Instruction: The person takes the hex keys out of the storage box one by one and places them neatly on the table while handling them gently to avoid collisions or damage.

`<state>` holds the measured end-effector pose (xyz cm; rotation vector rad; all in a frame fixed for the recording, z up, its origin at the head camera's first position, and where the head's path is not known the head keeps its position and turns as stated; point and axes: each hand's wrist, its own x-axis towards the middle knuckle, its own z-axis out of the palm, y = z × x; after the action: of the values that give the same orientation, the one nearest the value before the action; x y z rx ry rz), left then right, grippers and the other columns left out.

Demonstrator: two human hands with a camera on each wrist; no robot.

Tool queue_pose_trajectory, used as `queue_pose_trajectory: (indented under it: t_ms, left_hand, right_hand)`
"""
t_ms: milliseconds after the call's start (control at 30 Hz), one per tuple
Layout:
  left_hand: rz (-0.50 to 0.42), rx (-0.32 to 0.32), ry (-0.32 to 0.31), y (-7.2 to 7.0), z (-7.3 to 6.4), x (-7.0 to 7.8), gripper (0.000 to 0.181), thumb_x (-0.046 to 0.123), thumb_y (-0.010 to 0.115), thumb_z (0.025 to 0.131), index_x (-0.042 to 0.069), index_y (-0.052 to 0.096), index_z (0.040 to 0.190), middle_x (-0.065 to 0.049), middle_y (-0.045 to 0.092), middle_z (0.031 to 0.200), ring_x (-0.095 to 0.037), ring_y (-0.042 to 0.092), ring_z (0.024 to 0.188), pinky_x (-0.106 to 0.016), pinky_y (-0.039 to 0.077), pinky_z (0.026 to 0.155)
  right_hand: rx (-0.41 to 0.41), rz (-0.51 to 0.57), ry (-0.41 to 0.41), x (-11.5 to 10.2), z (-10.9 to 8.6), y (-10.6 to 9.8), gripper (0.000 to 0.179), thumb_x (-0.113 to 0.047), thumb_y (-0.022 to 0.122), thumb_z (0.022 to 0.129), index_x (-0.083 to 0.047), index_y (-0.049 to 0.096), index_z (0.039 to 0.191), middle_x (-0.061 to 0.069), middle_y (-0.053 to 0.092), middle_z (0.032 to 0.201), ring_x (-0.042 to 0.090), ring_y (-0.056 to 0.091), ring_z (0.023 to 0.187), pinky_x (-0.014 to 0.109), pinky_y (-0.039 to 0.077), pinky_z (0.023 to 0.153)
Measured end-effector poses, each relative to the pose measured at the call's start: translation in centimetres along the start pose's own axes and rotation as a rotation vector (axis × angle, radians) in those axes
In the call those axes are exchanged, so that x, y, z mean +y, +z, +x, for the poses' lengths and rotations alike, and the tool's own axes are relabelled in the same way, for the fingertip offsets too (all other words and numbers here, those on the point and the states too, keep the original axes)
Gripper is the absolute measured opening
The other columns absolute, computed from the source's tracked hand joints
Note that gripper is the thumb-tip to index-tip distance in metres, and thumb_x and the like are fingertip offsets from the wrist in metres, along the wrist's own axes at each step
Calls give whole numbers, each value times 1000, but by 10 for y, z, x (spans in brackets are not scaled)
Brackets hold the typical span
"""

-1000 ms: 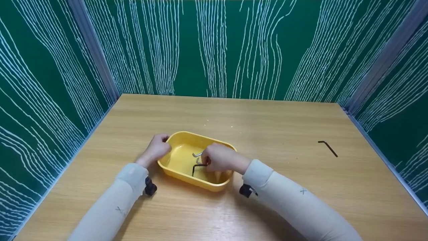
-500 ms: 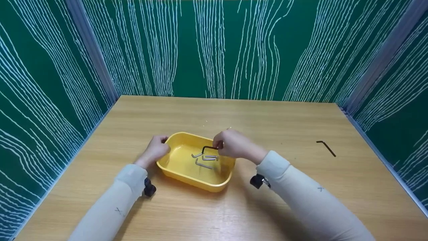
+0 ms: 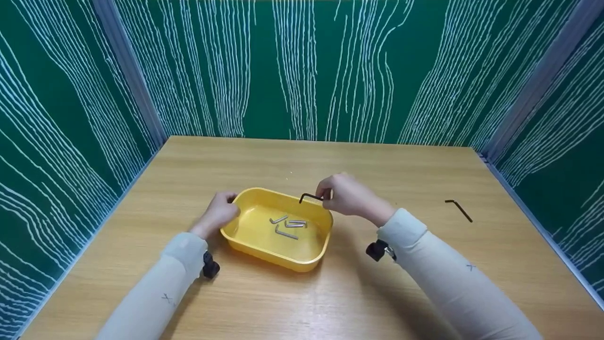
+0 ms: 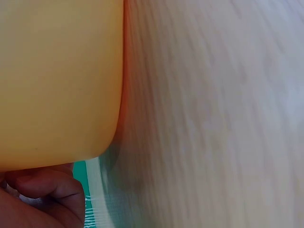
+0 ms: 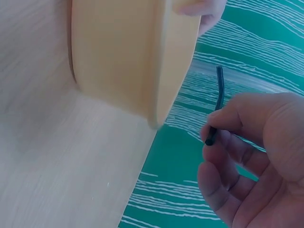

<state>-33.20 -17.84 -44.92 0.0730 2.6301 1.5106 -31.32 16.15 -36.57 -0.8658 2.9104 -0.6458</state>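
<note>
right hand (image 3: 347,193) pinching black hex key (image 5: 220,88), left hand (image 3: 219,212) gripping smooth yellow tub (image 3: 252,231); only head cam's showing silver l-shaped keys (image 3: 295,225) inside

Light tan wood-grain desk (image 3: 264,307), grain running left to right. Green far wall (image 3: 264,71), left wall (image 3: 89,127) and right wall (image 3: 549,208), all with wavy white lines, roughly vertical on the far one. Greyish-purple left post (image 3: 135,75) and right post (image 3: 533,89) at far corners. Bluish strips along desk's left and right edges. Soft glare near middle. Few tiny white specks toward far side.
</note>
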Motion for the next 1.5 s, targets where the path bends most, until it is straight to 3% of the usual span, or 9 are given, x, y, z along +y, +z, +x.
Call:
queue_pose_trajectory:
  t_ms: [167, 1167, 1500]
  left_hand:
    - [-8, 5, 25, 0, -2, 0, 42, -5, 46, 87, -8, 72, 121, -16, 69, 108, -22, 60, 92, -26, 50, 79]
    - [-2, 12, 18, -1, -2, 1, 40, -3, 47, 89, -7, 72, 120, -14, 68, 107, -24, 59, 95, -26, 49, 80]
    - [18, 9, 14, -1, -2, 4, 40, -1, 48, 92, -6, 72, 122, -15, 68, 110, -25, 60, 98, -27, 50, 84]
  right_hand:
    - [52, -14, -28, 10, -3, -5, 14, 1, 76, 91, -6, 83, 101, 10, 79, 94, 24, 68, 82, 41, 64, 81]
    - [134, 20, 119, 50, -26, -35, 15, 1, 75, 93, -1, 81, 106, 15, 80, 98, 29, 71, 88, 48, 64, 83]
    - [165, 44, 131, 66, -35, -43, 15, 4, 72, 92, 2, 80, 104, 17, 79, 97, 29, 72, 87, 45, 62, 78]
